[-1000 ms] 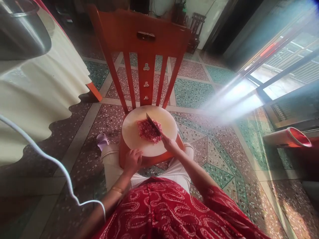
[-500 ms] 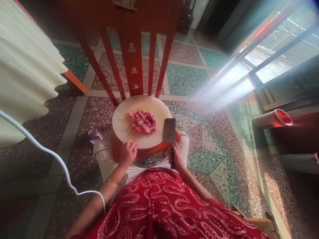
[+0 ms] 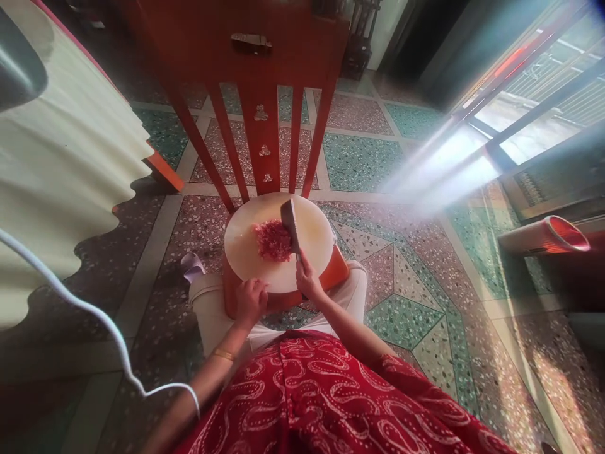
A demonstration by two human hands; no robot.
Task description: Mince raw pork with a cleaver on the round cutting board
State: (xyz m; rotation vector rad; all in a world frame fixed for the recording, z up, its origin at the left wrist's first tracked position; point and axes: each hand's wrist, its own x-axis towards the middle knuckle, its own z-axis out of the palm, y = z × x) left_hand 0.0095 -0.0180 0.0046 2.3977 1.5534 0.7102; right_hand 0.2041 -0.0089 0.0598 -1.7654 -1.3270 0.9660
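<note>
A mound of minced meat point(image 3: 273, 241) lies left of centre on a round white cutting board point(image 3: 314, 230), which rests on the seat of a red wooden chair point(image 3: 231, 301). My right hand point(image 3: 308, 277) is wrapped round the handle of a cleaver point(image 3: 289, 224). Its blade stands tilted on edge against the right side of the meat, hiding part of it. At the board's near left edge, my left hand point(image 3: 252, 297) rests with curled fingers over the rim, seeming to hold the board there.
The chair's slatted back point(image 3: 265, 145) rises behind the board. A pale tablecloth point(image 3: 66, 164) hangs at left, and a white cable point(image 3: 101, 315) runs past my left arm. On the right, a cylindrical bin point(image 3: 543, 237) lies near the sunlit doorway. A lilac slipper point(image 3: 193, 267) shows below left.
The cleaver has moved left and up from the board's right edge to the side of the meat, its blade turning onto edge. My left hand stays at the rim. The view has shifted slightly.
</note>
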